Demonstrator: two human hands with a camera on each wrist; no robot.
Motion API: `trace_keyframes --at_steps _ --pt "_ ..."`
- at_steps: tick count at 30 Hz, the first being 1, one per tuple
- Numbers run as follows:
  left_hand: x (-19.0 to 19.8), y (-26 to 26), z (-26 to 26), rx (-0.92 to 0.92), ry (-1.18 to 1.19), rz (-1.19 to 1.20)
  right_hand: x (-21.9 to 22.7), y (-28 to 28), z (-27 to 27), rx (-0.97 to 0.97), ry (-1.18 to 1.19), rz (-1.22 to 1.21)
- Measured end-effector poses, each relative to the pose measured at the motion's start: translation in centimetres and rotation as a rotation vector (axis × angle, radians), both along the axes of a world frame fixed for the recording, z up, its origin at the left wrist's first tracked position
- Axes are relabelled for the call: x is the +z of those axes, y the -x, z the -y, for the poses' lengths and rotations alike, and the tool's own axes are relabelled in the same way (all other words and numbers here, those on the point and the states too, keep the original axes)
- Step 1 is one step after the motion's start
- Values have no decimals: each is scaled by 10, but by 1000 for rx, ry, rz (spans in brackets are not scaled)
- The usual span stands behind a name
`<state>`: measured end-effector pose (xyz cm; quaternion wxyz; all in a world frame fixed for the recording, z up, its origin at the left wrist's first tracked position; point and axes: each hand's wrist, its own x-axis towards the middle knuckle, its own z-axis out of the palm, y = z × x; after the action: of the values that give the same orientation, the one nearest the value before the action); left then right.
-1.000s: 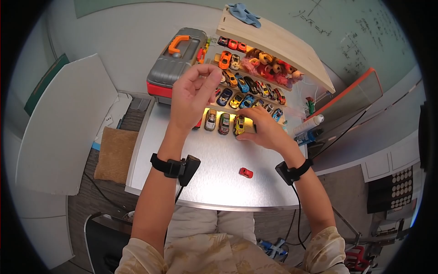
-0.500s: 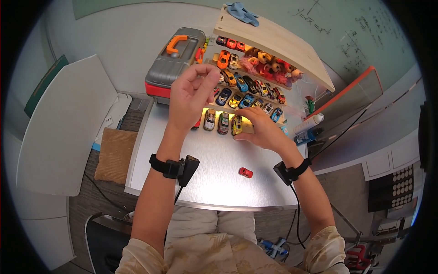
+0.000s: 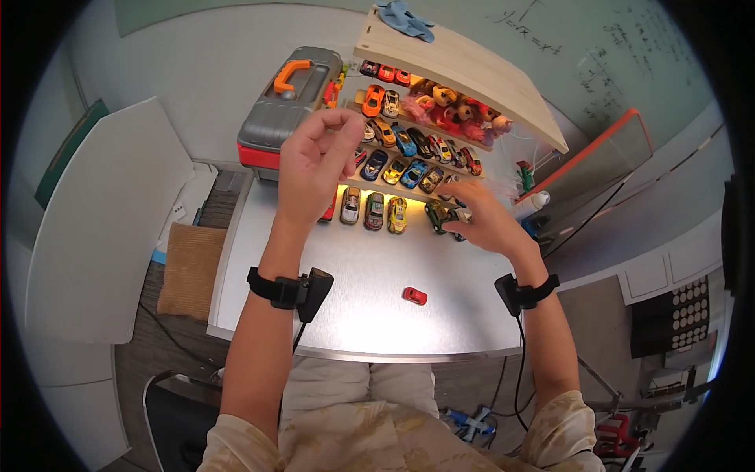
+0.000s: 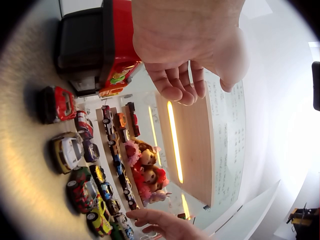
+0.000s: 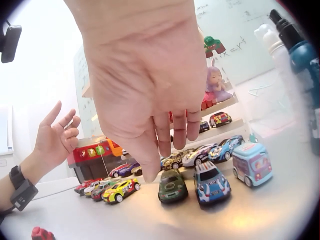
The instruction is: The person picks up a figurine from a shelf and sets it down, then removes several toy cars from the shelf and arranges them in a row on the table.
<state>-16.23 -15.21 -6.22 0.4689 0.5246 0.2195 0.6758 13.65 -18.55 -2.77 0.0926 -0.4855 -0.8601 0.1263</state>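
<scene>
My right hand (image 3: 491, 220) hovers at the right end of the front row of toy cars, thumb and fingers apart and nothing between them. Right below it, in the right wrist view, a dark green toy car (image 5: 172, 186) stands beside a blue-and-white striped toy car (image 5: 212, 182). A yellow toy car (image 3: 397, 215) stands left of them across a gap. My left hand (image 3: 318, 161) is raised before the left end of the shelves, fingers loosely bent and holding nothing. A small red toy car (image 3: 415, 296) sits alone on the metal tabletop (image 3: 354, 303).
Tiered shelves behind hold several toy cars and dolls (image 3: 456, 110) under a wooden top board (image 3: 472, 79). A grey toolbox (image 3: 263, 118) with an orange handle stands at the left. A light blue toy bus (image 5: 252, 164) and bottles (image 5: 302, 57) are at the right.
My right hand has moved right, from beside the yellow car to over the green car, uncovering the yellow one. The left hand keeps its pose. The head view has shifted slightly.
</scene>
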Motion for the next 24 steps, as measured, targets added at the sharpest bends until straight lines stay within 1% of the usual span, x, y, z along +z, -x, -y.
trace_keyframes --at_steps 2,5,8,11,14,24 --pt "0 -1 0 1 -1 -4 -3 -3 5 18 11 81" --pt "0 0 1 7 -8 -10 -16 -7 2 44 13 82" --pt "-1 0 0 2 -5 -11 -19 -7 2 23 7 78" --pt "-2 -1 0 0 -4 -13 -15 2 5 -1 48 33" --pt "-2 -1 0 6 -4 -24 -21 12 5 4 34 -62" --pt "-1 -1 0 3 1 -25 -26 19 3 -9 13 -50"
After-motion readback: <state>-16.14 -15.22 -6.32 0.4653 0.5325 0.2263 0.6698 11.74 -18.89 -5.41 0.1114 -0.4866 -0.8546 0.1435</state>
